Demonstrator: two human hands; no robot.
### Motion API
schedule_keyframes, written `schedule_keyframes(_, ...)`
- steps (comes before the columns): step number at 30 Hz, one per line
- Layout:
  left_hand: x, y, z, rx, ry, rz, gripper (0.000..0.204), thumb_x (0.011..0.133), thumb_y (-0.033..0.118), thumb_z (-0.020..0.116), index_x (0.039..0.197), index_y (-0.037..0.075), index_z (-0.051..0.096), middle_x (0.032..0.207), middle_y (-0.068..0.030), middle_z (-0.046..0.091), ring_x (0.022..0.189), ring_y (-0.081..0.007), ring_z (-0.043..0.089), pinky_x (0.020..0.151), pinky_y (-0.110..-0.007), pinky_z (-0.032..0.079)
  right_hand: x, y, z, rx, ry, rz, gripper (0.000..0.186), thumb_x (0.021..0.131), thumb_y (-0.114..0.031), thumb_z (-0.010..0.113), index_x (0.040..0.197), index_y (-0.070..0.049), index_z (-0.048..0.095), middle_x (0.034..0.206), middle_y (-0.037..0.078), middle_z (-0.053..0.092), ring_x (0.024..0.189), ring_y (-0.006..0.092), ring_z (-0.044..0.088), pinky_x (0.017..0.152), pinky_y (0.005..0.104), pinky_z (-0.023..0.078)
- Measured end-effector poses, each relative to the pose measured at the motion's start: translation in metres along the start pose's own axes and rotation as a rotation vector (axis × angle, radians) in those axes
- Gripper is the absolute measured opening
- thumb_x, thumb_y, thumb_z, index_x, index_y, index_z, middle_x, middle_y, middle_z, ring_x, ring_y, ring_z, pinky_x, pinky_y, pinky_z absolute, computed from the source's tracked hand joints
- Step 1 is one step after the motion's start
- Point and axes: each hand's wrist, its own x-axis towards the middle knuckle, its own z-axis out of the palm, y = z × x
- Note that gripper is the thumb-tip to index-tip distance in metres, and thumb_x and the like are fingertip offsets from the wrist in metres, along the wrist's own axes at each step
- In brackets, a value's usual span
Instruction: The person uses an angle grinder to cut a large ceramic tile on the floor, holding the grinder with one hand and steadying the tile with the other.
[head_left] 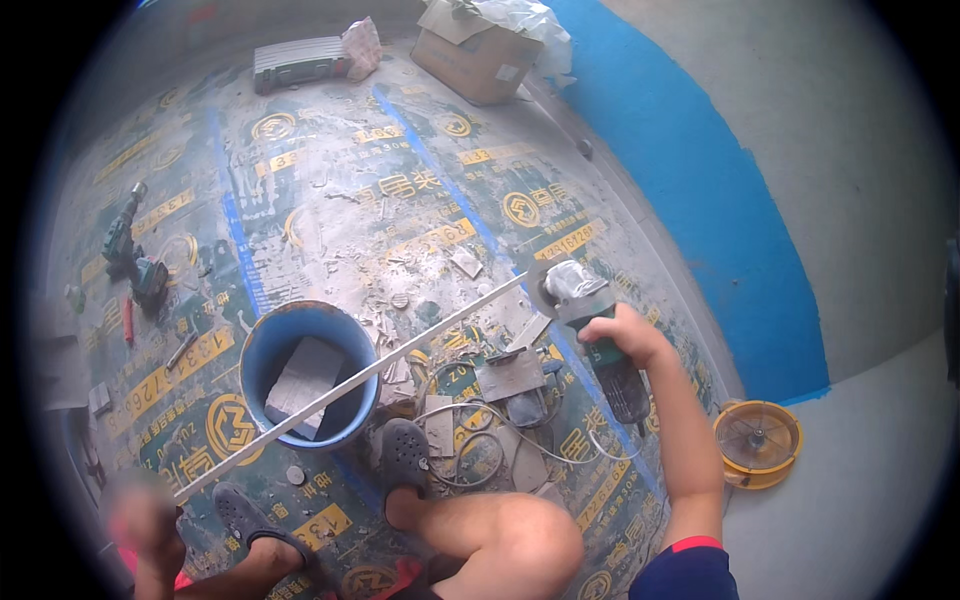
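In my right hand (632, 338) is an angle grinder (610, 365) with a dark green and black body, a metal head and a round disc. The disc is at the far end of a long, thin white strip (420, 340). That strip slants down to the lower left, crossing over a blue bucket (262, 350). At its near end my left hand (148, 525) is closed around it, though partly blurred. A pale block or tile piece (303, 382) leans inside the bucket.
Tile scraps (510, 376), rubble and a looped pale cord (480, 460) lie in front of my feet. Cordless drills (135, 250) are at left, a yellow-rimmed wheel (758, 443) at right. A toolbox (300, 65) and a cardboard box (470, 62) stand at the back.
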Motion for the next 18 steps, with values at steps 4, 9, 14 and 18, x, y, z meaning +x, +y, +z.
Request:
schedule_keyframes(4,-0.001,0.002,0.003,0.007,0.011,-0.011,0.026,0.054,-0.002,0.066,0.079,0.003,0.059,0.081,-0.0137,0.057,0.076,-0.0375,0.058,0.065,-0.047,0.043,0.02,0.008,-0.028,0.085,0.05,0.08,0.031,0.069,-0.019,0.075,0.093,0.0,0.069,0.084,0.01,0.069,0.068,0.0208,0.068,0.064,0.0357,0.056)
schedule_keyframes(9,-0.015,-0.004,0.006,-0.002,0.0,-0.034,0.028,0.055,-0.003,0.067,0.082,0.003,0.06,0.082,-0.0137,0.059,0.079,-0.0383,0.059,0.069,-0.048,0.045,0.028,0.0,-0.035,0.132,0.09,0.11,0.033,0.071,-0.02,0.076,0.095,0.002,0.067,0.083,0.012,0.068,0.068,0.0229,0.07,0.061,0.0381,0.057)
schedule_keyframes(14,-0.023,-0.008,0.009,0.023,0.0,-0.029,0.028,0.056,-0.003,0.066,0.083,0.003,0.061,0.085,-0.0133,0.06,0.081,-0.0383,0.06,0.071,-0.049,0.045,0.021,-0.002,-0.026,0.091,0.044,0.119,0.033,0.071,-0.019,0.076,0.096,0.0,0.068,0.083,0.01,0.067,0.069,0.0209,0.068,0.062,0.0372,0.056)
schedule_keyframes(18,-0.004,0.0,-0.004,-0.081,-0.093,-0.059,0.03,0.056,-0.003,0.067,0.084,0.003,0.062,0.086,-0.0125,0.061,0.081,-0.0383,0.06,0.071,-0.048,0.045,0.003,-0.007,-0.004,0.048,0.01,0.054,0.033,0.07,-0.019,0.076,0.097,-0.001,0.069,0.083,0.007,0.067,0.069,0.0183,0.064,0.063,0.0352,0.055)
